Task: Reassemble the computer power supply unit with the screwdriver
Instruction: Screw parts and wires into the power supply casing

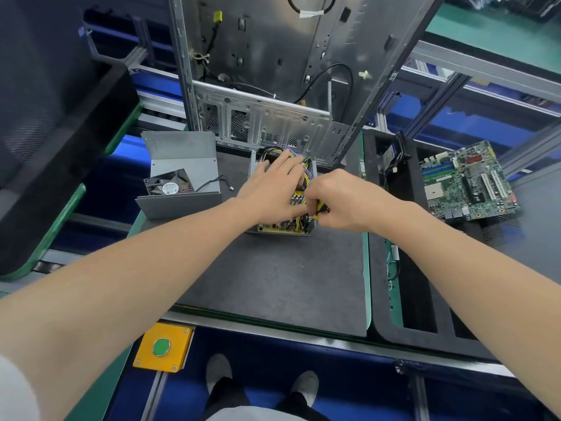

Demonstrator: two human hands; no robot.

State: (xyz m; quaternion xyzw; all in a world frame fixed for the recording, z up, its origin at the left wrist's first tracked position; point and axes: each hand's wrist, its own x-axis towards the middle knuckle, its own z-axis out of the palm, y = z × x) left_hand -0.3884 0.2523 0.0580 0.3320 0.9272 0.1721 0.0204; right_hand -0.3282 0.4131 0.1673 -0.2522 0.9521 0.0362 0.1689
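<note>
Hands over the work, head view. Your left hand point(270, 189) lies flat with straight fingers on the wires point(306, 177), pressing them into the open power supply point(279, 227). It sits on the dark mat point(273, 278), just in front of the computer case point(261, 86). Your right hand point(340, 202) is curled round the yellow-and-black screwdriver point(321, 209) at the box's right side; the tip is hidden, so I can't say what it meets.

That metal box looks stiff and weighty enough to stay put, but the board inside is likely fragile and the wires soft and springy. Take it by the outer walls, never the parts.

The cover point(185, 153) lies just to the left with its fan point(168, 182) inside. It's probably light sheet metal with keen edges, so lift it by the side flaps and mind the fan lead.

Room? Open mat lies on your side of the box. The case crowds the far edge. The motherboard point(467, 183) sits well apart on the right.
</note>
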